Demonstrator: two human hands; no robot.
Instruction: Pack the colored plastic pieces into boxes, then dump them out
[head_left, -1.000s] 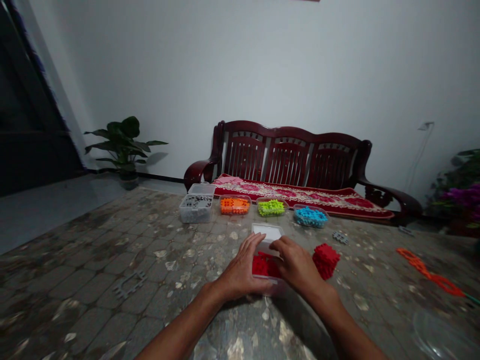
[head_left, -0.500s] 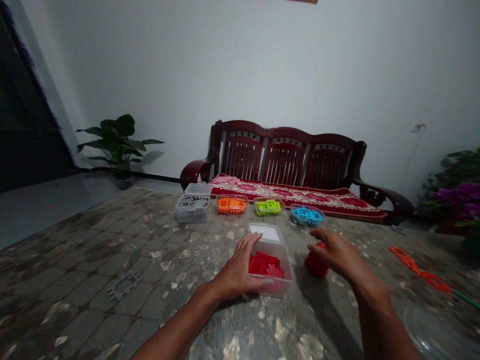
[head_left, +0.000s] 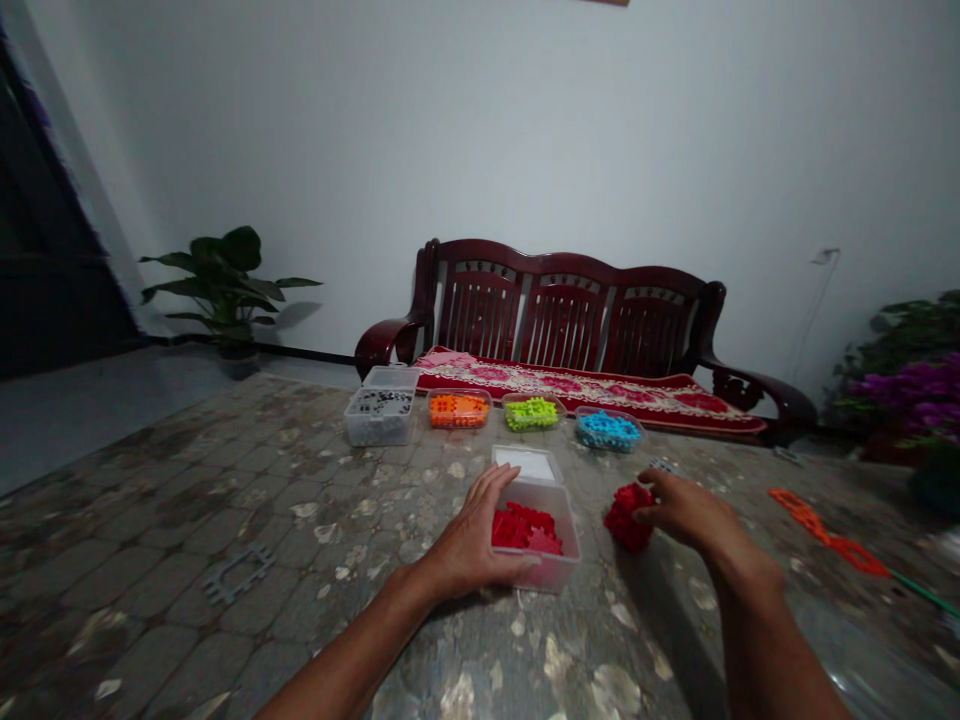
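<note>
My left hand (head_left: 480,535) is wrapped round the left side of a clear plastic box (head_left: 568,570), fingers at its back and thumb along its front. Red interlocking pieces (head_left: 525,528) lie inside, and its lid (head_left: 527,464) is tipped back. To the right of the box, a rounded cluster of red pieces (head_left: 627,518) rests on the table. At that cluster's right side is my right hand (head_left: 679,508), fingers curved and apart, thumb overlapping its edge. Whether the thumb presses on it is hard to see.
Behind stand tubs of orange (head_left: 459,410), lime green (head_left: 532,412) and blue pieces (head_left: 607,430), plus an open box of grey and black pieces (head_left: 379,425). A grey frame piece (head_left: 238,574) lies left. An orange linked shape (head_left: 829,535) with a green stick lies right.
My right hand has drawn to the right from above the red cluster, so more of it shows. My left hand keeps its hold on the box. The view has shifted slightly.
</note>
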